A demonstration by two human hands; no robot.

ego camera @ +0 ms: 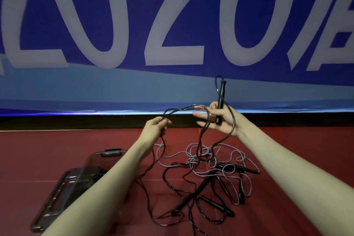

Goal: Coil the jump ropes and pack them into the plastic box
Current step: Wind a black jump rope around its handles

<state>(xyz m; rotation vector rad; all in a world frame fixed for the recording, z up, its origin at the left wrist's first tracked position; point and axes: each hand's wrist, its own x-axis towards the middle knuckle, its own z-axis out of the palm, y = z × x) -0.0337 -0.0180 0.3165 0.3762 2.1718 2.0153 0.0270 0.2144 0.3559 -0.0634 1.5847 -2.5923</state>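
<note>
Dark brown jump rope (201, 140), partly coiled and lifted clear of the red-covered table (57, 149). One black handle (220, 99) stands nearly upright in the right hand (218, 119), whose thumb and palm clamp the grip while the outer fingers are spread loose; loops of the cord hang over that hand and wrist, presumably so the handle serves as the fixed core of the coil. The left hand (156, 127), raised at about the same height and well apart from the right, has its fingers curled round a pinch of the same cord, keeping the span between the hands taut enough to be laid on as the next turn. From the left hand the cord falls to the table and trails toward the near edge, where its second handle (193, 194) lies slantwise (so most of this rope is, by judgement, not yet wound).

Beneath the hands, toward the table's middle and right, lies a tangle of grey rope (214, 159) and further black handles (237, 169), crossing the brown cord at several places; which handle belongs to which rope cannot be told. A snag there is the likely hazard as the slack is drawn up.

The clear plastic box (63, 193) rests near the left near corner, partly hidden by the left forearm; something dark shows inside it, unidentifiable. A blue banner (172, 25) with large pale lettering hangs behind the far edge.
</note>
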